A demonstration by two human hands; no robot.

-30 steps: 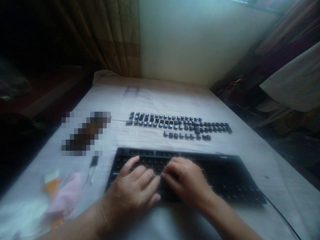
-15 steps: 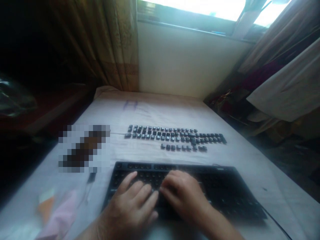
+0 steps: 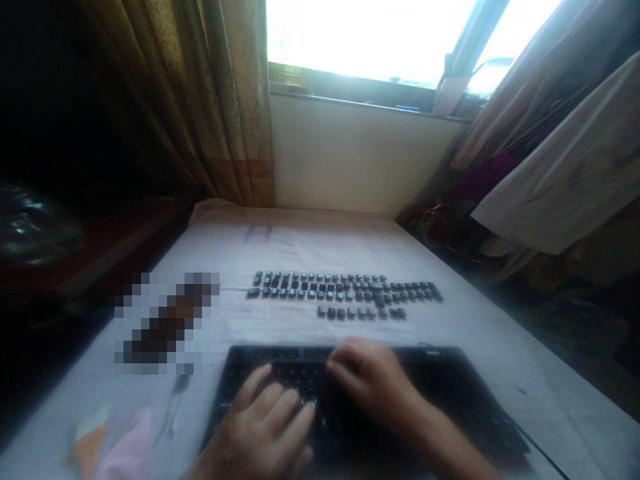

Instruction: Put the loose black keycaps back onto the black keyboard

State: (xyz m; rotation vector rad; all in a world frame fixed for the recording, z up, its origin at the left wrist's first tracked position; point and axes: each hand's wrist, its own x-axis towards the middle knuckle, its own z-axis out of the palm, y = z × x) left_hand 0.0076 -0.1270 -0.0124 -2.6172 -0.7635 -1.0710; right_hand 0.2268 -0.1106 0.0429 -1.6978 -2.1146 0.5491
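A black keyboard (image 3: 450,400) lies across the near part of the cloth-covered surface. My left hand (image 3: 270,420) rests over its left part, fingers apart, with nothing visible in it. Over the keyboard's upper middle is my right hand (image 3: 365,373), its fingers curled and pressed together; whatever they hold, if anything, is hidden. Beyond the keyboard, loose dark keycaps (image 3: 320,291) lie in several rows, with a shorter row (image 3: 360,313) nearer to the keyboard. The picture is blurred, so single keys are hard to make out.
A pixelated dark and orange item (image 3: 170,320) lies at the left, with a slim tool (image 3: 175,400) below it. Pink cloth (image 3: 127,447) and an orange piece (image 3: 90,447) are at the lower left. A cable (image 3: 545,453) runs from the keyboard's right side.
The view has tilted up, so the surface sits lower in the picture. My right hand has shifted slightly away from my left hand, toward the keyboard's far edge.
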